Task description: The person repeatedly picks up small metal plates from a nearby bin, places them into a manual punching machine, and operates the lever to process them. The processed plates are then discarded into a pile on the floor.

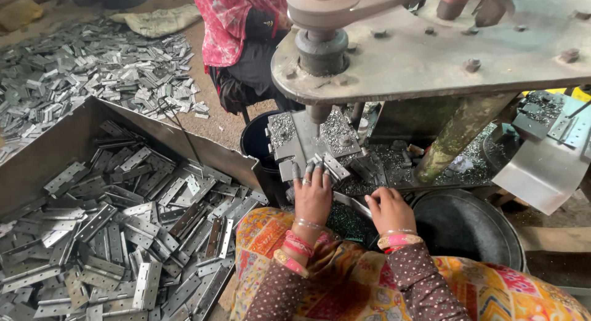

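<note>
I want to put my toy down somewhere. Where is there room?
Bare floor lies between the hinge-filled bin and the hinge pile. The dark pan beside the right hand looks empty. Crowded: the press block, where the left hand touches a hinge among shavings.
</note>
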